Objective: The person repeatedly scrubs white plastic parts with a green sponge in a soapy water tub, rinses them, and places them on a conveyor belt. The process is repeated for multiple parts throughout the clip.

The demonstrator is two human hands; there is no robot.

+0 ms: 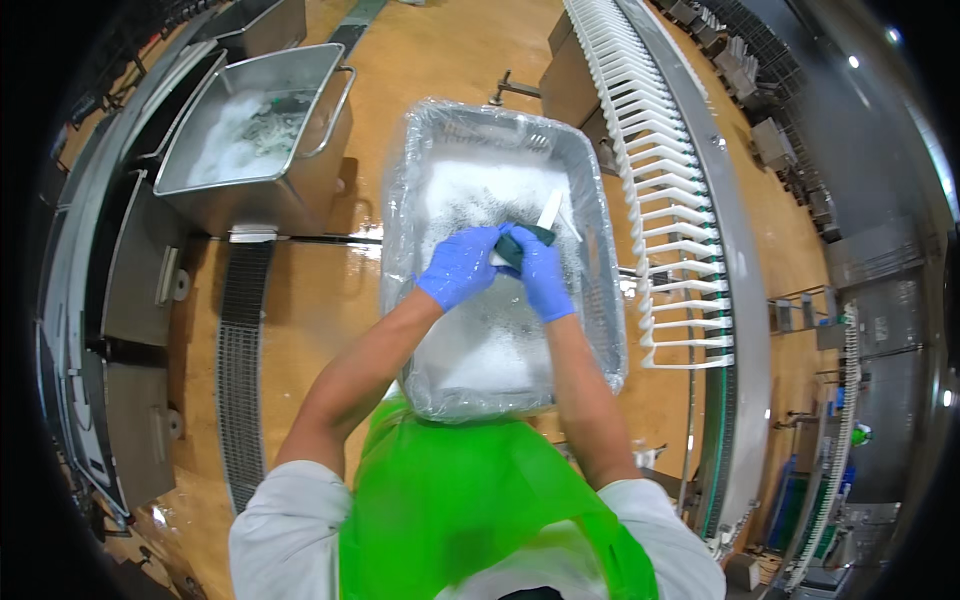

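Observation:
Both my hands wear blue gloves and meet above a grey crate (612, 290) lined with clear plastic and filled with foamy water (475, 345). My right hand (543, 275) is closed around a dark green scouring pad (525, 243). From the pad a slim white blade-like piece (549, 209) sticks out, pointing away from me; its exact kind cannot be told. My left hand (460, 262) is closed at the near end of this white piece, against the pad, its fingertips partly hidden. Another thin white strip (571, 228) shows in the foam beside it.
To the right runs a conveyor (740, 280) with a row of white angled bars (670, 210). At the far left stands a steel tub (320, 165) on wheels, holding foam and soaking items. Steel cabinets (140, 270) line the left. A drain grate (240, 370) crosses the tan floor.

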